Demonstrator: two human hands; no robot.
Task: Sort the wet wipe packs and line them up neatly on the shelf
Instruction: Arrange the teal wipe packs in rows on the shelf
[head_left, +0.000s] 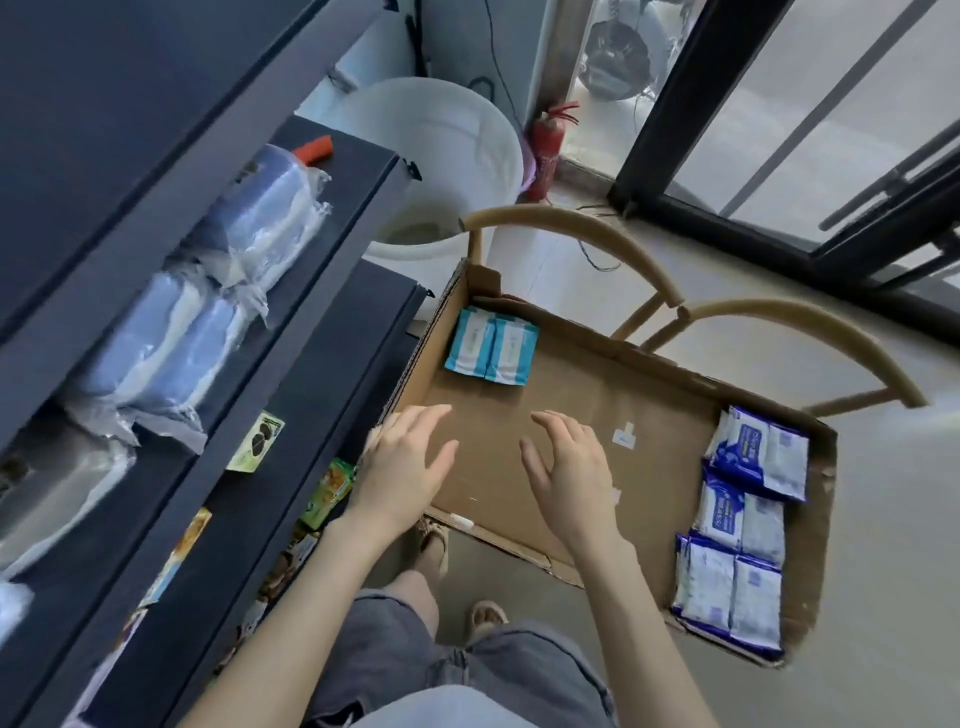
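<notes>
A shallow cardboard box (571, 384) lies on a wooden chair. Two light-blue wet wipe packs (491, 345) lie side by side in its far left corner. Several dark-blue and white wet wipe packs (748, 519) lie in a column along its right side. My left hand (410, 462) hovers over the box's left edge with its fingers spread and holds nothing. Over the middle of the box my right hand (569, 467) hovers too, fingers spread, empty. The dark shelf (311, 270) stands to the left and carries plastic-wrapped blue bundles (208, 312).
Snack packets (260, 441) lie on the lower shelf boards. A white bucket (441, 161) and a red fire extinguisher (545, 150) stand on the floor beyond the chair (597, 234). A dark-framed glass door (779, 130) is at the right. My legs and sandals show below.
</notes>
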